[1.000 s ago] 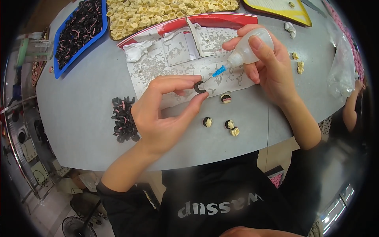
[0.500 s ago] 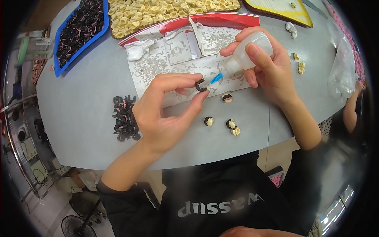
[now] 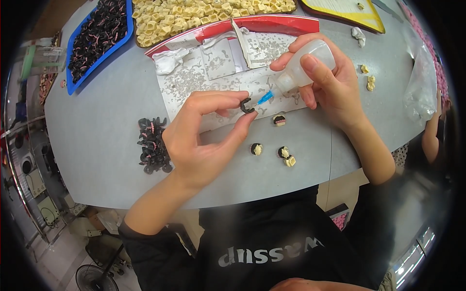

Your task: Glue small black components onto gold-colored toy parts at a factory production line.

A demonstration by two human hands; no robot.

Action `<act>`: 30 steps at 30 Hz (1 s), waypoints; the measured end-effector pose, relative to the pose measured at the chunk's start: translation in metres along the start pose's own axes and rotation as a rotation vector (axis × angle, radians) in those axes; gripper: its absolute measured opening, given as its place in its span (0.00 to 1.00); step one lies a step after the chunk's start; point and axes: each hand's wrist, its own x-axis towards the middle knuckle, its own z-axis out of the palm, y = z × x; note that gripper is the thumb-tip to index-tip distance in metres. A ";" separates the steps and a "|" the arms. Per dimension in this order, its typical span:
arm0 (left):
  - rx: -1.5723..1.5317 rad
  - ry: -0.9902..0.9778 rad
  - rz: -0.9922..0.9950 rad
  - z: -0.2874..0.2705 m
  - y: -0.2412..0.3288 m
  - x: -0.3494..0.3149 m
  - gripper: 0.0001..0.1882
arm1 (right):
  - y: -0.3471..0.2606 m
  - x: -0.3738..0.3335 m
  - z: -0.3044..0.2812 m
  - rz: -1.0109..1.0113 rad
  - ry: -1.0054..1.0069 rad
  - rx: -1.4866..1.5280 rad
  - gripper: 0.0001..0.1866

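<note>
Pinched between thumb and forefinger of my left hand (image 3: 196, 131) is a small black C-shaped piece (image 3: 246, 105). My right hand (image 3: 332, 80) is wrapped round a translucent squeeze bottle (image 3: 313, 56), tilted down to the left. Its blue dispensing tip (image 3: 265, 97) sits just right of the black piece; whether they touch I cannot tell. Under both hands lies a white sheet (image 3: 184, 89) marked with dried grey spots. Near me on the table are a black-and-cream piece with a pink strip (image 3: 279, 120), another black-and-cream piece (image 3: 257, 149) and a touching pair (image 3: 286, 156).
Left of my left hand lies a cluster of black pieces (image 3: 154, 145). A blue tray (image 3: 130, 24) holds more black pieces, beside a heap of cream pieces (image 3: 204, 19). A yellow tray (image 3: 340, 18), a plastic bag (image 3: 421, 92) and loose cream pieces (image 3: 371, 83) are at right.
The blue tip and bottle have shifted very slightly. Both hands keep their grips and nearly the same places.
</note>
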 end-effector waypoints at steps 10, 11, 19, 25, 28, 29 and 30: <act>0.016 -0.099 -0.014 -0.005 0.002 -0.002 0.19 | -0.001 0.000 -0.003 -0.008 0.025 -0.002 0.15; 0.016 -0.099 -0.014 -0.005 0.003 -0.002 0.19 | -0.001 0.000 -0.003 0.006 0.028 -0.004 0.15; -0.003 -0.117 -0.026 -0.004 0.003 -0.004 0.19 | 0.002 0.000 -0.001 -0.047 0.009 -0.008 0.15; -0.003 -0.115 -0.030 -0.004 0.003 -0.004 0.19 | 0.002 0.001 0.000 -0.053 0.010 -0.008 0.14; -0.008 -0.111 -0.036 -0.003 0.003 -0.004 0.19 | 0.002 0.001 -0.001 -0.052 0.011 -0.013 0.14; -0.008 -0.111 -0.036 -0.004 0.003 -0.004 0.19 | 0.002 0.001 -0.001 -0.038 0.015 -0.010 0.14; -0.003 -0.113 -0.033 -0.004 0.003 -0.003 0.19 | 0.002 0.001 -0.001 -0.031 0.025 -0.011 0.14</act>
